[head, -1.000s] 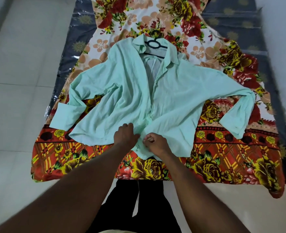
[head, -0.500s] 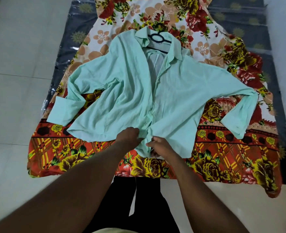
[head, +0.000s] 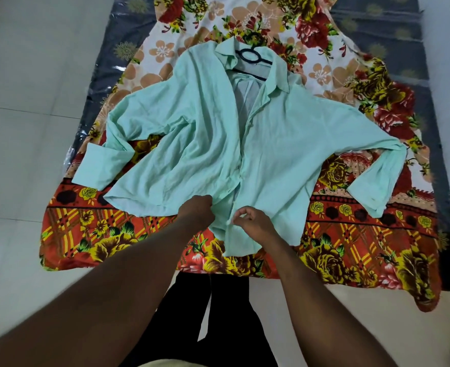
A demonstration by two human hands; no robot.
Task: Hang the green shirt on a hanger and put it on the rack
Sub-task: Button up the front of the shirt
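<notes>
bright even light, soft shadows, glare on the plastic sheet point(head: 96, 86), wide-angle bending at edges

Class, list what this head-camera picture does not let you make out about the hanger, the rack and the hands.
- Hanger: head view, only its hook and a bit of bar show; the shirt covers the rest.
- Rack: outside the frame.
- Right hand: whether it pinches a button is too small to tell.
- Left hand: fingertips hidden behind its own knuckles.

Floor point(head: 33, 75) — dark mat point(head: 377, 27), floral cloth point(head: 350, 234) over it, green shirt point(head: 192, 141) atop.
</notes>
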